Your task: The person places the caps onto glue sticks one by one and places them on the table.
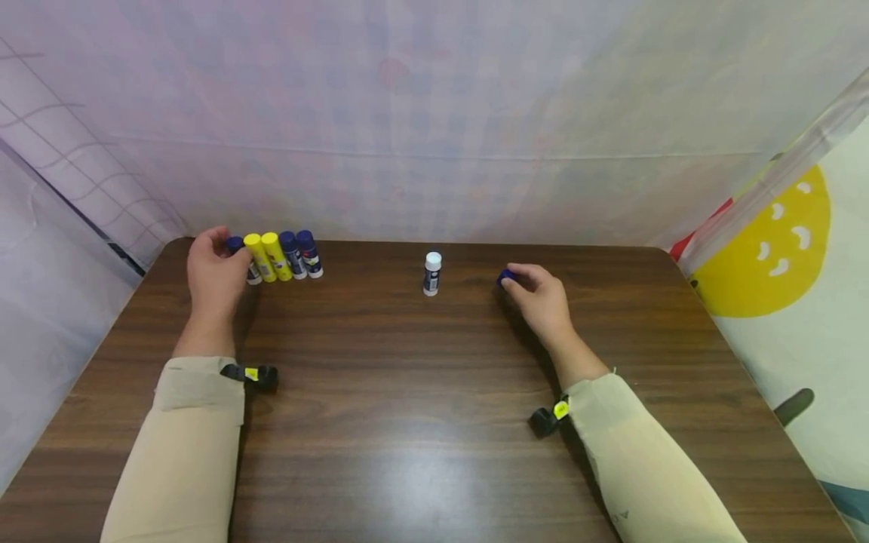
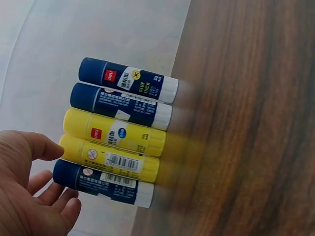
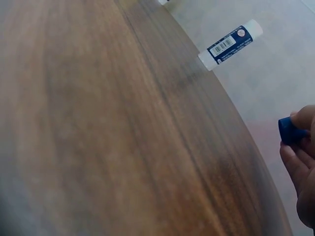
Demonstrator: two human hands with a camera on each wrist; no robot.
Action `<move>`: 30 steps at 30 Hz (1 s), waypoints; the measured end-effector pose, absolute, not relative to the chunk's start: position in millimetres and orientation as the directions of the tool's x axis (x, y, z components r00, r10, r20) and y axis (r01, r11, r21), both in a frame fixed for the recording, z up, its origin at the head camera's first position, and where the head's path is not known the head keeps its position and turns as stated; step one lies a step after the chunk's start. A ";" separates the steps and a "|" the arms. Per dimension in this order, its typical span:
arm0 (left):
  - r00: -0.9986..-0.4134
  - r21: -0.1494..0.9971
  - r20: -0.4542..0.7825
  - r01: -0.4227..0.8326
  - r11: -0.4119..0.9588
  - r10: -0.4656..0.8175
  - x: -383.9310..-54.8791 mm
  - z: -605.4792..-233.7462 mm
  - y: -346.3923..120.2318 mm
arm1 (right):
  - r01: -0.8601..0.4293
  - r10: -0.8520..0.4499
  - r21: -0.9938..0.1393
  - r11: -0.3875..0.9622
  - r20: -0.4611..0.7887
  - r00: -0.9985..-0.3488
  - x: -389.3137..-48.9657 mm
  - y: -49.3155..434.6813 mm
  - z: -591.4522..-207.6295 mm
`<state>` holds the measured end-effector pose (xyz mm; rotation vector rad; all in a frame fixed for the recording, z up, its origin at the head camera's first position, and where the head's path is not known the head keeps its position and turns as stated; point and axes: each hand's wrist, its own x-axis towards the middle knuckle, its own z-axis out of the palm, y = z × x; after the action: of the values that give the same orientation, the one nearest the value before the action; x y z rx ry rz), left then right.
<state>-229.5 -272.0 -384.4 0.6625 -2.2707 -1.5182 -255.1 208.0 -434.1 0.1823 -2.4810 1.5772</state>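
At the left end of a row of glue sticks, my left hand (image 1: 219, 273) has its thumb and fingers around the cap of a dark blue glue stick (image 2: 106, 184); how firmly it grips is not plain. Right beside it stand two yellow glue sticks (image 2: 114, 132), then two more dark blue ones (image 2: 128, 80). An uncapped glue stick (image 1: 431, 274) with a white top stands upright by itself near the table's middle. To its right, my right hand (image 1: 543, 302) pinches a blue cap (image 3: 290, 131) between thumb and fingers.
The brown wood table (image 1: 380, 392) ends at a pale curtain (image 1: 434, 136) just behind the glue sticks. A cloth with a yellow print (image 1: 767, 249) hangs past the right edge. Black camera bands sit at both sleeve cuffs.
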 end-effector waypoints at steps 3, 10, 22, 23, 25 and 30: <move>-0.835 0.924 0.035 -0.182 0.336 -0.549 -227.9 -381.5 -272.0 | -0.208 0.008 -0.885 0.416 0.232 -0.973 -255.4 207.7 -433.7; -0.826 0.913 0.123 -0.123 0.390 -0.550 -226.6 -374.2 -267.2 | -0.214 0.019 -0.878 0.429 0.245 -0.969 -254.6 207.0 -432.0; -0.840 0.903 0.176 -0.070 0.424 -0.513 -220.5 -365.5 -259.9 | -0.241 0.036 -0.892 0.384 0.275 -0.961 -253.3 203.1 -426.3; -0.842 0.901 0.187 -0.057 0.429 -0.506 -219.5 -364.4 -258.0 | -0.243 0.037 -0.893 0.378 0.276 -0.960 -253.4 202.8 -425.8; -0.843 0.897 0.212 -0.033 0.441 -0.495 -218.4 -362.8 -254.4 | -0.247 0.037 -0.895 0.370 0.280 -0.959 -253.2 202.0 -425.2; -0.842 0.891 0.245 0.000 0.454 -0.480 -216.8 -358.9 -245.6 | -0.255 0.035 -0.903 0.347 0.284 -0.958 -251.7 200.8 -423.1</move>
<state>-216.8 -245.6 -358.9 0.4013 -2.2401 -1.3727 -251.7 200.8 -423.1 0.1969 -2.3583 1.6509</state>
